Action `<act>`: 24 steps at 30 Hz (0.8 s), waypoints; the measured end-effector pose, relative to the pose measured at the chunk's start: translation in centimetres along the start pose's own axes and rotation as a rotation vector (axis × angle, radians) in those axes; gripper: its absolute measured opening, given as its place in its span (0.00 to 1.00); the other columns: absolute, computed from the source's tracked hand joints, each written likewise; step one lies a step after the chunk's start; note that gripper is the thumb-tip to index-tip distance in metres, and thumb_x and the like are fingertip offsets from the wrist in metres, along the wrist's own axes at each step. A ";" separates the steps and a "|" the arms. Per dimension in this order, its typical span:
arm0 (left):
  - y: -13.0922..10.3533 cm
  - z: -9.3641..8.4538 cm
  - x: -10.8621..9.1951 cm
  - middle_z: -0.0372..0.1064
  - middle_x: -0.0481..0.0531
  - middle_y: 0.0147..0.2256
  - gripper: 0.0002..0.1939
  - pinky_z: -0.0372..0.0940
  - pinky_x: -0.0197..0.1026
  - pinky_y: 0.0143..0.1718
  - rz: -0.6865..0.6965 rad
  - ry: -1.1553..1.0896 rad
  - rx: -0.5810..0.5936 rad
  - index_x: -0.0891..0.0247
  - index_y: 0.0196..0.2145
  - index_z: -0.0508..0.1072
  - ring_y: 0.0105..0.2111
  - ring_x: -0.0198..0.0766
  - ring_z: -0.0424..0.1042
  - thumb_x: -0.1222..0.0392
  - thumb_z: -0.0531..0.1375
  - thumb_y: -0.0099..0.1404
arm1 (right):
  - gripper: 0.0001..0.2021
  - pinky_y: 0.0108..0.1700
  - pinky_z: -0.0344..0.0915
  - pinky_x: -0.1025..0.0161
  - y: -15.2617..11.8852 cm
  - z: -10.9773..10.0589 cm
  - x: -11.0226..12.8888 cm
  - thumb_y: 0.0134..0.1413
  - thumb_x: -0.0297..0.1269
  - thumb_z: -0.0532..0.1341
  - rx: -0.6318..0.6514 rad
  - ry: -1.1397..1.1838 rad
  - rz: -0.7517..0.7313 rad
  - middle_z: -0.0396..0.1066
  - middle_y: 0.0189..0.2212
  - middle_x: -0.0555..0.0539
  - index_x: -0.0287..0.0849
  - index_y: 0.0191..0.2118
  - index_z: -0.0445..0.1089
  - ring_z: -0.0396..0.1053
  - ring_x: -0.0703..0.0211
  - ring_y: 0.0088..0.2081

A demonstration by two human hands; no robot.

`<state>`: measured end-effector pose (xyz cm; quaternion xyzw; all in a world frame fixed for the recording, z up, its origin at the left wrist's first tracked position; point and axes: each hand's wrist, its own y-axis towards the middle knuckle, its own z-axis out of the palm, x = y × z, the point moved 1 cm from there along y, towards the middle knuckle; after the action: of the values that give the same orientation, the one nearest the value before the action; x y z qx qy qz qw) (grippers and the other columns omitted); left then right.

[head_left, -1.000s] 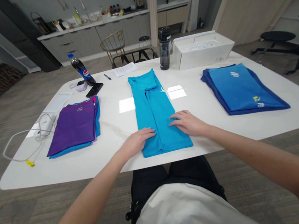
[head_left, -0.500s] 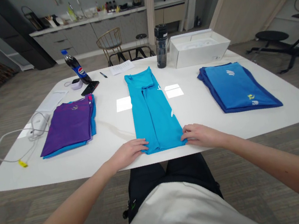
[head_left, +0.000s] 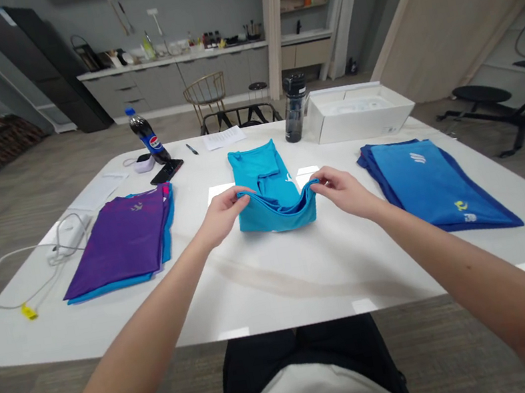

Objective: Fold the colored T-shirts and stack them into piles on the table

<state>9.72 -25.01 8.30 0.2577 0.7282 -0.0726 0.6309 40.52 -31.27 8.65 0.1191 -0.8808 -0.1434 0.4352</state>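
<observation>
A turquoise garment [head_left: 277, 219], folded into a narrow strip, lies on the white table with its near end lifted and bent back over the rest. My left hand [head_left: 222, 216] pinches the left corner of the raised edge. The right corner is pinched between the fingers of my right hand [head_left: 341, 190]. Between the two hands the edge sags. To the left rests a folded stack with a purple garment [head_left: 121, 242] on top and blue cloth under it. On the right is a stack of folded blue garments [head_left: 435, 183].
On the white table [head_left: 279, 288] are a cola bottle [head_left: 148, 137], a phone [head_left: 167, 171], a pen [head_left: 192, 149], papers [head_left: 224, 137], a dark water bottle [head_left: 294, 109] and a white box [head_left: 359, 113]. A white cable [head_left: 8, 308] trails at the left edge.
Both hands have lifted the garment's near edge off the table and carried it away from me, bending it over. The view has tilted up slightly.
</observation>
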 end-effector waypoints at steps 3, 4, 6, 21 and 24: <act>3.5 -0.2 1.6 0.70 0.47 0.29 0.19 0.64 0.37 0.33 -0.100 -0.254 -0.009 0.62 0.42 0.77 0.30 0.35 0.68 0.45 0.68 0.61 | 0.14 0.41 0.67 0.58 3.4 0.7 -1.1 0.62 0.51 0.61 -0.024 0.022 -0.002 0.73 0.40 0.46 0.46 0.42 0.74 0.70 0.54 0.40; 4.5 -0.2 2.1 0.71 0.47 0.30 0.20 0.65 0.37 0.33 -0.132 -0.309 -0.005 0.62 0.42 0.76 0.30 0.35 0.68 0.45 0.69 0.60 | 0.14 0.41 0.68 0.58 4.3 0.9 -1.4 0.62 0.51 0.61 -0.022 0.022 -0.011 0.73 0.41 0.46 0.46 0.42 0.74 0.70 0.54 0.41; 6.0 -0.5 3.0 0.71 0.48 0.31 0.20 0.66 0.37 0.33 -0.168 -0.376 -0.001 0.61 0.42 0.76 0.30 0.35 0.69 0.46 0.69 0.59 | 0.13 0.41 0.68 0.58 5.8 1.2 -2.1 0.63 0.51 0.61 -0.012 0.027 -0.024 0.73 0.40 0.46 0.47 0.42 0.74 0.70 0.55 0.41; 28.6 -5.8 13.9 0.71 0.67 0.56 0.25 0.63 0.52 0.58 -0.252 0.387 -0.386 0.71 0.60 0.70 0.55 0.53 0.70 0.55 0.59 0.69 | 0.24 0.46 0.69 0.54 29.0 6.7 -18.1 0.66 0.55 0.54 -0.174 -0.063 0.340 0.75 0.38 0.42 0.39 0.52 0.72 0.72 0.51 0.40; 28.6 -5.2 16.4 0.59 0.72 0.65 0.30 0.55 0.54 0.66 -0.175 0.729 -0.443 0.74 0.67 0.60 0.65 0.55 0.59 0.57 0.56 0.71 | 0.27 0.53 0.67 0.48 28.4 9.2 -20.2 0.70 0.53 0.49 -0.127 -0.380 0.442 0.71 0.53 0.32 0.38 0.61 0.66 0.70 0.42 0.52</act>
<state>17.29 6.37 -0.13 0.0624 0.9205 0.1278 0.3640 42.74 3.30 -1.31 -0.1321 -0.9403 -0.1198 0.2899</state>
